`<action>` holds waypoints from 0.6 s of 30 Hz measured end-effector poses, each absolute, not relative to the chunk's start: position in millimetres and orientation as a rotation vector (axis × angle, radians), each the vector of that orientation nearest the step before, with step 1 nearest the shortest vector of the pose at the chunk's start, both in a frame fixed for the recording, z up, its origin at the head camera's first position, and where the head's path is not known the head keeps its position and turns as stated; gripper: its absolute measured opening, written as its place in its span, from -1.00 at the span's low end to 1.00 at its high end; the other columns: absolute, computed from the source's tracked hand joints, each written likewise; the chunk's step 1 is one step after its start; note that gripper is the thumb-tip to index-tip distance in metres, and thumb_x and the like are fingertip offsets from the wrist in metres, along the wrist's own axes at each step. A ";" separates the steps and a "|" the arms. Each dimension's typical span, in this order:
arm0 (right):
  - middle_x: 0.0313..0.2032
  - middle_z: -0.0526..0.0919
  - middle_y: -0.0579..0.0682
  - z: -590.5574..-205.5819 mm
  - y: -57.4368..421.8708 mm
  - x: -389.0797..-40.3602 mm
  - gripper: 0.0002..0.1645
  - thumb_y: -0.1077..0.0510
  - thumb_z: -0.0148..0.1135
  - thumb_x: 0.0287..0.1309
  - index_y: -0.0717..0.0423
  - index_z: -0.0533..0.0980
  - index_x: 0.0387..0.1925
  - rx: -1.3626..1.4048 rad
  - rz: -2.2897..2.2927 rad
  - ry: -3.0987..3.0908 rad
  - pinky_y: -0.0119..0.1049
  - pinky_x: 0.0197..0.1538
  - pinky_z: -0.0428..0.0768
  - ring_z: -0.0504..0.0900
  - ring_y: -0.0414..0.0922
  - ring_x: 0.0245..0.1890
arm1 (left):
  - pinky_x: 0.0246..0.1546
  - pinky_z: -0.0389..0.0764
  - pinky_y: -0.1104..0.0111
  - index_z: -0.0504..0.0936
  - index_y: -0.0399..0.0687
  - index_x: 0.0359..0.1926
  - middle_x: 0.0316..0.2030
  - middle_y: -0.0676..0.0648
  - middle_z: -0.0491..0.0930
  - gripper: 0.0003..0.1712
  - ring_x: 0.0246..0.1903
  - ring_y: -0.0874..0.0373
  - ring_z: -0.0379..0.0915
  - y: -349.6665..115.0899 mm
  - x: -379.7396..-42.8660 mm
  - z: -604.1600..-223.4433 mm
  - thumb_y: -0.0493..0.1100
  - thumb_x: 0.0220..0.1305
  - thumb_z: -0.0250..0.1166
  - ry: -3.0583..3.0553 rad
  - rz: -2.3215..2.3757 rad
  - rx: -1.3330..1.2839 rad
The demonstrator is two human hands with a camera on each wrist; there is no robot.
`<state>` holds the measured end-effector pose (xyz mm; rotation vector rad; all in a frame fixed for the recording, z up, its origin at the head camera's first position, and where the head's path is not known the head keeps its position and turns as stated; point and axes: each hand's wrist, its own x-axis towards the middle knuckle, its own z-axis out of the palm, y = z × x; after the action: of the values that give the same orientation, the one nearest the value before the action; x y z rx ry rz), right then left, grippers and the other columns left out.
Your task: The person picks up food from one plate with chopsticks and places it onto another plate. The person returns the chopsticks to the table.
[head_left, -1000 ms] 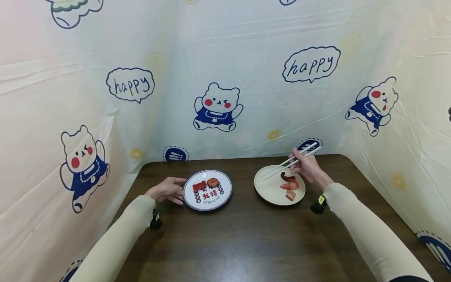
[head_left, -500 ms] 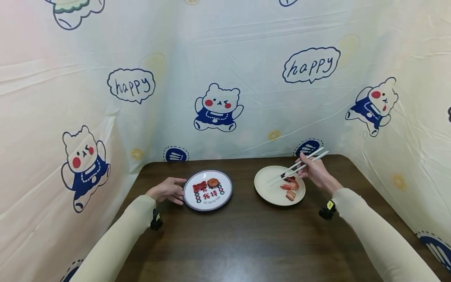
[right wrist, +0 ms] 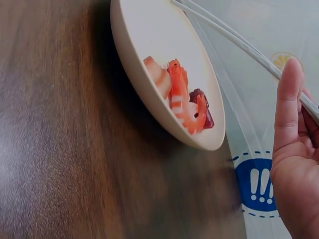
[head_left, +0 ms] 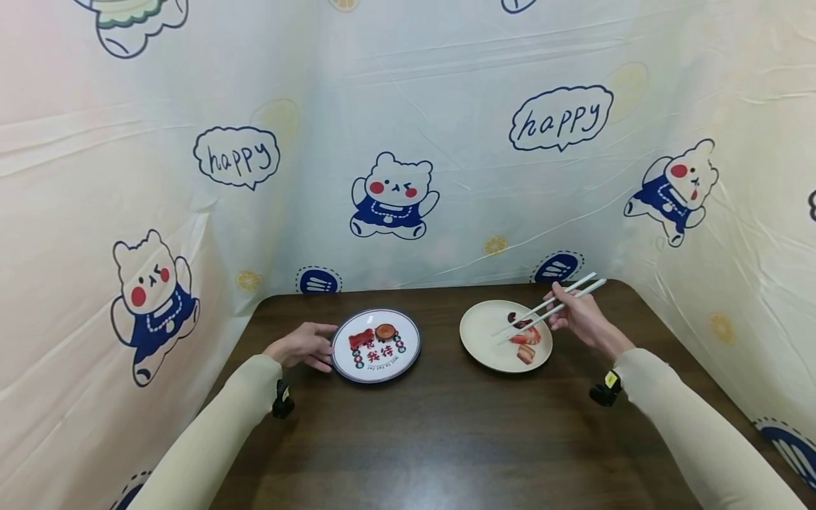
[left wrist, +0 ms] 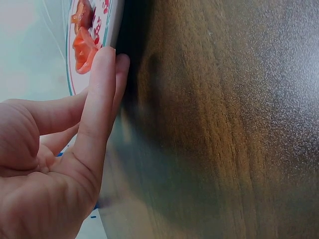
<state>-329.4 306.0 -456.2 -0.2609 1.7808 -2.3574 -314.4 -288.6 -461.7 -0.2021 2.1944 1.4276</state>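
My right hand [head_left: 576, 315] holds a pair of pale chopsticks [head_left: 564, 301], their far ends over the cream plate [head_left: 478, 340]. On that plate's right side lie a shrimp [right wrist: 182, 97], a dark reddish-brown piece [right wrist: 207, 112] and a pink-and-white slice [head_left: 525, 353] like bacon. In the head view the chopsticks cross over the dark piece and pass beside the shrimp. My left hand [head_left: 306, 346] touches the left rim of a white, blue-edged plate [head_left: 408, 347] with straight, spread fingers [left wrist: 99, 94]. This plate bears a red meat-like piece [head_left: 361, 338] and a round brown-orange piece [head_left: 385, 331].
Both plates stand near the back of a dark wooden table [head_left: 414, 439], with a gap between them. A pale cloth [head_left: 472, 142] printed with cartoon bears hangs behind the table and along both sides. Each wrist wears a small black camera [head_left: 605, 389].
My right hand has moved right and a little nearer, drawing the chopstick tips right and down across the cream plate toward the shrimp. The left hand and both plates have stayed in place.
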 end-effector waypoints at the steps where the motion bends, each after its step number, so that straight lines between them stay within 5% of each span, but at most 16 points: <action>1: -0.48 0.68 0.00 -456.8 307.3 -329.0 -0.51 0.01 -0.06 0.68 0.30 0.61 -0.20 -0.262 -2.354 1.787 -0.35 -0.52 0.73 0.67 -0.18 -0.60 | -0.17 0.82 0.09 0.13 -0.28 0.62 -0.12 -0.34 0.56 -0.23 -0.31 -0.05 0.69 -288.7 -314.4 -461.7 -0.46 0.49 0.18 2.194 1.425 -0.197; 18: -0.46 0.68 0.01 -452.4 324.0 -324.8 -0.50 0.00 -0.05 0.68 0.33 0.60 -0.17 -0.261 -2.300 1.830 -0.34 -0.52 0.74 0.67 -0.18 -0.60 | -0.15 0.82 0.11 0.14 -0.24 0.63 -0.11 -0.33 0.56 -0.22 -0.29 -0.06 0.69 -289.4 -315.9 -461.5 -0.42 0.49 0.20 2.193 1.416 -0.220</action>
<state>-324.8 324.0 -452.4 -0.2613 1.8304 -2.3000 -315.9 -289.4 -461.5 -0.2203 2.1933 1.4156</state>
